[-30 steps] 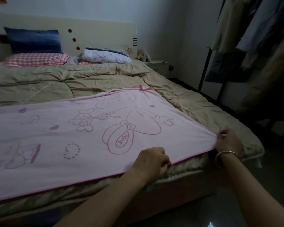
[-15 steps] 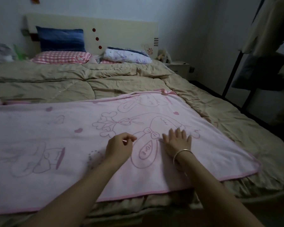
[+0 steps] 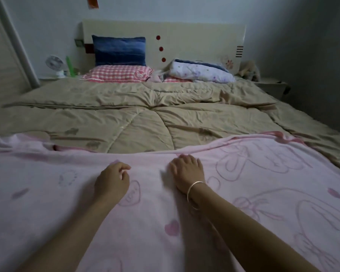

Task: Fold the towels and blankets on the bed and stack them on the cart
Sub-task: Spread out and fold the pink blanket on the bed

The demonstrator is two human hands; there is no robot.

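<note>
A pink towel blanket with drawn rabbits and hearts lies spread across the near part of the bed, over a tan quilt. My right hand, a bangle on its wrist, lies flat on the pink cloth with straight fingers near its far edge. My left hand rests on the cloth just to the left, its fingers loosely curled with nothing between them. The far edge of the pink cloth is rumpled at the left and right. No cart is in view.
At the headboard lie a blue pillow, a red checked pillow and a folded white floral quilt. A small fan stands at the left, a nightstand at the right.
Both hands let go of the pink cloth's near edge and slid across it toward its far edge. The view moved forward over the bed.
</note>
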